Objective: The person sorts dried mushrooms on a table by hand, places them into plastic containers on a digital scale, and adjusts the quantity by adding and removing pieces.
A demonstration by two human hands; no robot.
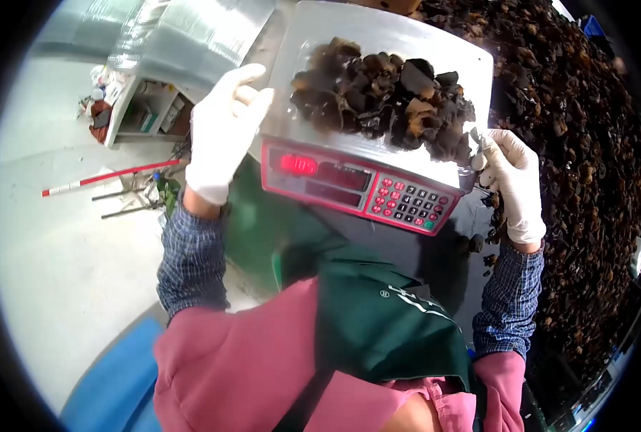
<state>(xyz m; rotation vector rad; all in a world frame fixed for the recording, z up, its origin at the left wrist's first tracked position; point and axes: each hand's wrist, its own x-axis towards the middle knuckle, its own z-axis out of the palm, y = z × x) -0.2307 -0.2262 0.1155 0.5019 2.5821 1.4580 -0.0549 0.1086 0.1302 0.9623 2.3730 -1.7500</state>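
A clear plastic bag (300, 72) filled with dark brown dried wood ear mushrooms (378, 93) lies on the metal pan of a red digital scale (319, 181). Red digits glow on the scale's display, too blurred to read surely. My left hand (227, 122), in a white glove, is just off the pan's left edge. Its fingers are bent but apart, with nothing seen in them. At the pan's right front corner my gloved right hand (509, 173) pinches the gathered end of the bag between thumb and fingers.
A large heap of loose wood ear mushrooms (572, 151) spreads along the right side. Rolls of clear plastic film (198, 36) are at upper left, above a small white shelf (144, 108). A red-and-white pole (111, 174) is at left, over the pale floor.
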